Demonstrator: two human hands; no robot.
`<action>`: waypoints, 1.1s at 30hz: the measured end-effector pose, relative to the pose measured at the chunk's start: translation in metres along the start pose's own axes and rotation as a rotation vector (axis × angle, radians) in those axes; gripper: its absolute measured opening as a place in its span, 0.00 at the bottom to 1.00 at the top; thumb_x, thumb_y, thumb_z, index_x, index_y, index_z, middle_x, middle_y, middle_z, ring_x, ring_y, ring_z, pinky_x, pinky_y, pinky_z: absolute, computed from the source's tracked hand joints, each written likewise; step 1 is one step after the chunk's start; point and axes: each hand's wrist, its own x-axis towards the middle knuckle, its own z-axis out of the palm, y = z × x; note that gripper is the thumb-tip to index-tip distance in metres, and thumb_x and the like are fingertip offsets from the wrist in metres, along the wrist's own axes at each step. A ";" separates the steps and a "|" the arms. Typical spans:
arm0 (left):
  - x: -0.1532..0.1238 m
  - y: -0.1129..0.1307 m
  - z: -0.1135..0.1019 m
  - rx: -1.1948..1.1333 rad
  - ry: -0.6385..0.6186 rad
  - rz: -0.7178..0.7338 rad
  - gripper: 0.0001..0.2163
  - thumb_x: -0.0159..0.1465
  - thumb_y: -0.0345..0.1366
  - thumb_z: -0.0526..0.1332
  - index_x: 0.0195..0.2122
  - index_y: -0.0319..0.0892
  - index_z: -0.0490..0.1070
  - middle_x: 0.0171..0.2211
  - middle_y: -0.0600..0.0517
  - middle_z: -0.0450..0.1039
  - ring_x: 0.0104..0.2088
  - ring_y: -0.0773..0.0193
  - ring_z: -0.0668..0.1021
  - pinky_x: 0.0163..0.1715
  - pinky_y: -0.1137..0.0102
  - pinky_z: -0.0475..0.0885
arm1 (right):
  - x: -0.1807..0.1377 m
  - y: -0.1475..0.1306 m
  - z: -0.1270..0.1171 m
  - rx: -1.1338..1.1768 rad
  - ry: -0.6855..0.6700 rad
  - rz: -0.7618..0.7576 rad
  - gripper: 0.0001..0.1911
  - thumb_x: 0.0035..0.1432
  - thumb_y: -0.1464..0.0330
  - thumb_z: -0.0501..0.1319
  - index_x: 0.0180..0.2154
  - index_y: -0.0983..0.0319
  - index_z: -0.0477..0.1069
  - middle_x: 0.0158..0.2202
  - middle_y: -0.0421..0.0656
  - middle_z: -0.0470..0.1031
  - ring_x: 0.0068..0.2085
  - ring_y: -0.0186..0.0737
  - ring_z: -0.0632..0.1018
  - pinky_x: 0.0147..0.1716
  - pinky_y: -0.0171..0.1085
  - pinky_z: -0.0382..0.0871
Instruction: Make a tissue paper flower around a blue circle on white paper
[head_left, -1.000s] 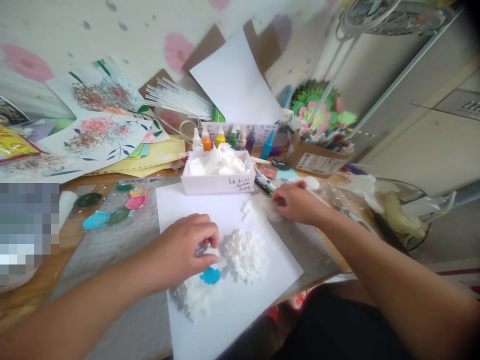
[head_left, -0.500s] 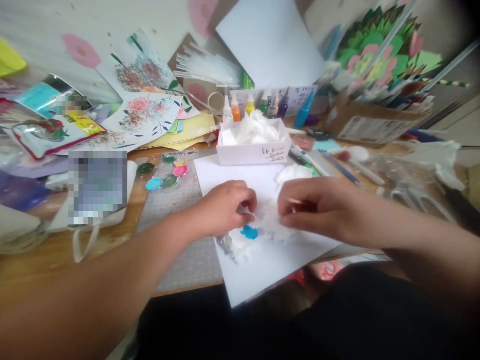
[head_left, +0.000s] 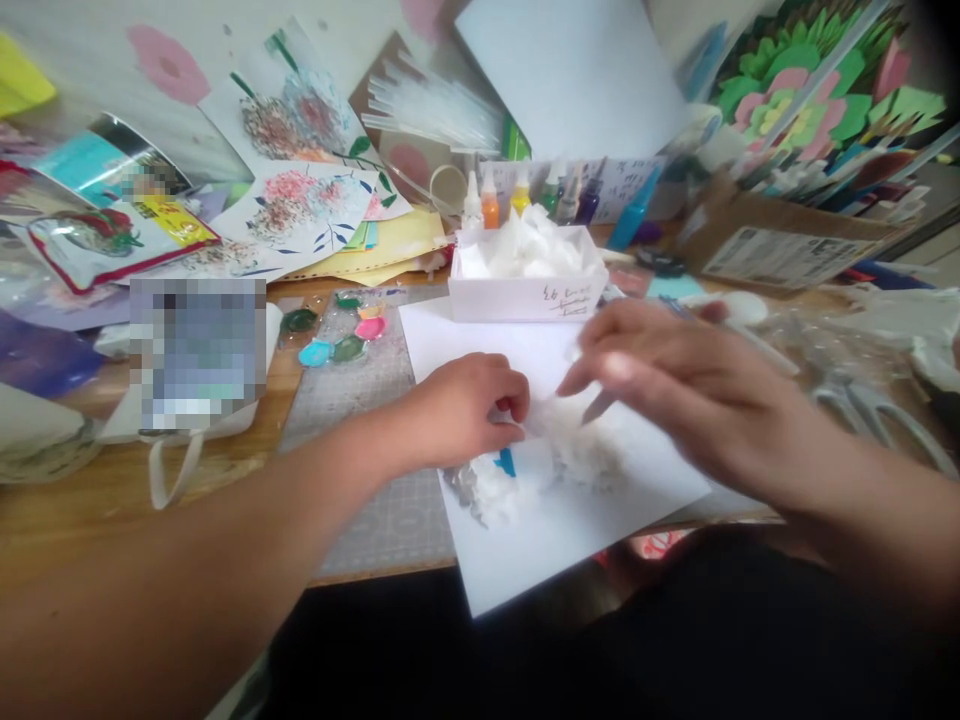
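A person's two bare hands work over a white sheet [head_left: 555, 540] lying on a grey mat [head_left: 375, 400] on a cluttered wooden table [head_left: 105, 500]. The left hand [head_left: 461, 410] is curled, its fingertips pinching a small white tissue piece [head_left: 525, 418] above a white tissue clump [head_left: 499, 485] glued to the sheet; a blue spot [head_left: 506, 462] shows on the clump. The right hand [head_left: 675, 375] hovers just right of it, blurred, fingers loosely bent toward the same tissue; whether it grips anything cannot be told. Just beyond the hands stands a white box [head_left: 525, 290] full of tissue. Behind that box is a row of small paint bottles [head_left: 525, 195]. To the far left lie flower pictures [head_left: 300, 215]. Scissors [head_left: 870, 410] lie at the right.
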 end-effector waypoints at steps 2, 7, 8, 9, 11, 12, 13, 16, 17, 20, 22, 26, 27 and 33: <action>0.000 0.000 -0.001 -0.005 -0.004 0.005 0.03 0.55 0.34 0.61 0.30 0.43 0.70 0.31 0.55 0.65 0.30 0.67 0.69 0.29 0.71 0.62 | -0.004 -0.005 -0.003 0.054 0.128 0.038 0.16 0.64 0.67 0.50 0.27 0.60 0.72 0.29 0.42 0.74 0.33 0.36 0.74 0.34 0.34 0.67; 0.000 0.000 -0.002 -0.008 -0.017 -0.011 0.04 0.55 0.36 0.62 0.31 0.43 0.70 0.32 0.55 0.66 0.30 0.67 0.69 0.28 0.71 0.62 | -0.013 -0.004 0.015 0.124 0.014 0.074 0.14 0.59 0.73 0.55 0.22 0.62 0.70 0.25 0.40 0.74 0.25 0.30 0.74 0.24 0.29 0.66; 0.000 0.000 -0.001 -0.004 -0.018 -0.007 0.04 0.54 0.36 0.62 0.30 0.43 0.70 0.32 0.55 0.66 0.31 0.67 0.69 0.29 0.71 0.62 | -0.015 -0.002 0.020 0.109 -0.021 0.088 0.12 0.59 0.73 0.56 0.23 0.63 0.71 0.26 0.40 0.74 0.25 0.29 0.73 0.24 0.29 0.65; 0.001 -0.001 -0.001 -0.001 -0.013 -0.002 0.04 0.54 0.35 0.62 0.30 0.43 0.70 0.32 0.55 0.66 0.32 0.67 0.69 0.29 0.72 0.62 | -0.016 0.001 0.023 0.092 -0.050 0.106 0.11 0.59 0.73 0.56 0.26 0.63 0.72 0.26 0.39 0.75 0.25 0.29 0.73 0.23 0.29 0.65; 0.002 -0.002 0.000 0.000 0.002 0.010 0.03 0.53 0.34 0.62 0.29 0.43 0.70 0.31 0.56 0.66 0.32 0.67 0.69 0.30 0.72 0.63 | -0.019 0.006 0.029 0.072 -0.097 0.128 0.08 0.59 0.72 0.56 0.29 0.63 0.72 0.26 0.38 0.75 0.24 0.28 0.73 0.24 0.28 0.65; 0.002 -0.002 0.001 -0.003 0.009 0.015 0.03 0.53 0.33 0.62 0.29 0.43 0.70 0.31 0.56 0.66 0.32 0.67 0.69 0.30 0.72 0.63 | -0.021 0.008 0.031 0.068 -0.114 0.132 0.07 0.59 0.71 0.56 0.31 0.63 0.72 0.27 0.38 0.75 0.25 0.29 0.73 0.24 0.28 0.65; 0.002 -0.003 0.002 -0.008 0.014 0.021 0.03 0.53 0.33 0.63 0.28 0.43 0.70 0.31 0.56 0.66 0.32 0.67 0.69 0.30 0.72 0.63 | -0.022 0.010 0.033 0.066 -0.122 0.133 0.07 0.59 0.71 0.56 0.32 0.63 0.72 0.26 0.38 0.75 0.25 0.29 0.73 0.25 0.28 0.65; 0.003 -0.004 0.003 -0.019 0.019 0.043 0.03 0.52 0.32 0.63 0.28 0.42 0.70 0.31 0.56 0.67 0.32 0.68 0.69 0.30 0.72 0.63 | -0.023 0.012 0.036 0.061 -0.119 0.136 0.06 0.59 0.70 0.57 0.33 0.62 0.72 0.27 0.37 0.76 0.26 0.29 0.73 0.26 0.28 0.65; 0.003 -0.005 0.003 -0.023 0.020 0.045 0.03 0.52 0.32 0.63 0.28 0.42 0.70 0.31 0.56 0.67 0.32 0.68 0.69 0.30 0.72 0.63 | -0.023 0.012 0.037 0.057 -0.117 0.137 0.06 0.59 0.70 0.57 0.33 0.62 0.73 0.27 0.36 0.76 0.26 0.29 0.74 0.26 0.28 0.65; 0.003 -0.005 0.003 -0.029 0.011 0.035 0.03 0.52 0.32 0.63 0.28 0.42 0.70 0.31 0.56 0.67 0.31 0.68 0.69 0.29 0.72 0.63 | -0.023 0.012 0.040 0.055 -0.116 0.136 0.05 0.58 0.70 0.58 0.33 0.61 0.73 0.28 0.36 0.77 0.26 0.29 0.74 0.26 0.28 0.65; 0.002 -0.005 0.003 -0.030 0.000 0.030 0.03 0.52 0.32 0.63 0.28 0.42 0.70 0.31 0.56 0.67 0.31 0.68 0.69 0.29 0.72 0.63 | -0.022 0.013 0.042 0.062 -0.120 0.137 0.05 0.58 0.71 0.58 0.33 0.60 0.73 0.28 0.36 0.77 0.28 0.29 0.74 0.27 0.28 0.65; 0.003 -0.003 0.002 -0.025 -0.008 0.023 0.03 0.52 0.32 0.62 0.29 0.42 0.70 0.31 0.55 0.67 0.32 0.67 0.69 0.30 0.72 0.63 | -0.020 0.014 0.044 0.102 -0.134 0.142 0.05 0.58 0.71 0.58 0.33 0.61 0.73 0.29 0.36 0.77 0.29 0.30 0.75 0.29 0.29 0.66; 0.003 -0.003 0.002 -0.021 -0.009 0.017 0.03 0.52 0.32 0.62 0.29 0.42 0.70 0.31 0.55 0.67 0.32 0.67 0.69 0.30 0.72 0.63 | -0.018 0.013 0.042 0.120 -0.137 0.145 0.05 0.58 0.70 0.58 0.33 0.61 0.73 0.28 0.36 0.77 0.29 0.30 0.75 0.28 0.29 0.66; -0.001 0.003 -0.008 -0.073 -0.071 -0.010 0.10 0.54 0.40 0.64 0.35 0.45 0.71 0.37 0.54 0.66 0.37 0.63 0.70 0.35 0.69 0.65 | -0.015 0.010 0.001 0.169 0.083 0.164 0.15 0.60 0.67 0.57 0.22 0.61 0.73 0.26 0.39 0.75 0.25 0.30 0.73 0.24 0.31 0.65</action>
